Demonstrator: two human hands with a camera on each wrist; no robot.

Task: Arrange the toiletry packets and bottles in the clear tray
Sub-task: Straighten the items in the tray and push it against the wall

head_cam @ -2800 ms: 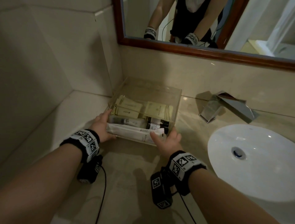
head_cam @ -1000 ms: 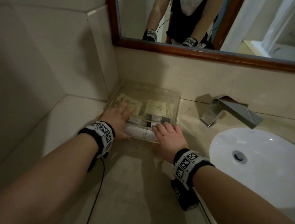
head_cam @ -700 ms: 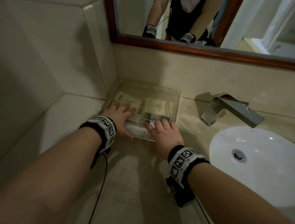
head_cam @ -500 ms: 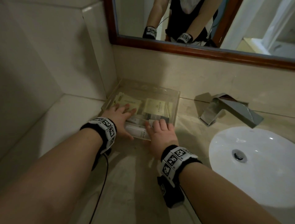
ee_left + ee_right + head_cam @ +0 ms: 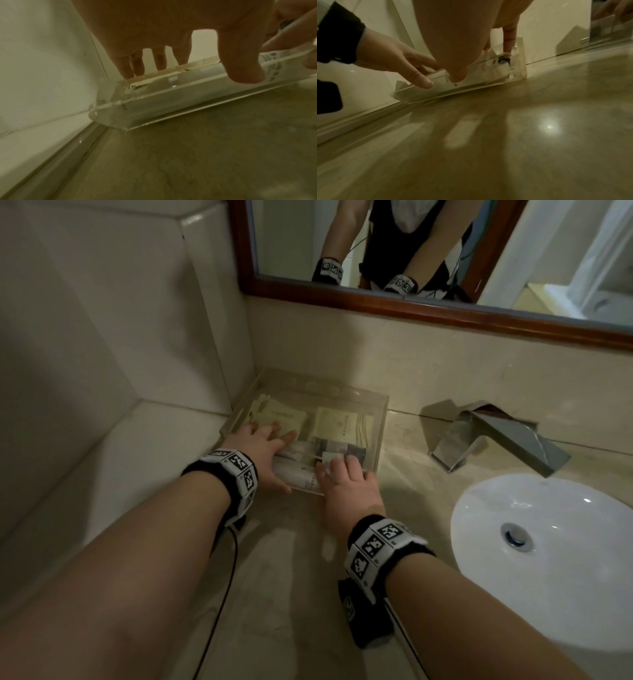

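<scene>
Clear acrylic tray: cream paper packets behind, small bottles in front, all inside; left hand and right hand flat, fingers straight, pressing contents; likely final tidying

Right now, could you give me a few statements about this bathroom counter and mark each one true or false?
1. The clear tray sits in the corner of the counter, left of the sink. True.
2. The left hand is lifting a bottle out of the tray. False: its fingers lie flat over the packets and tubes inside.
3. The right hand reaches over the tray's near wall. True.
4. Water is running from the faucet. False: no water shows.
5. The cream packets lie at the back of the tray. True.
6. The tray is empty. False: it holds packets and small bottles.
</scene>
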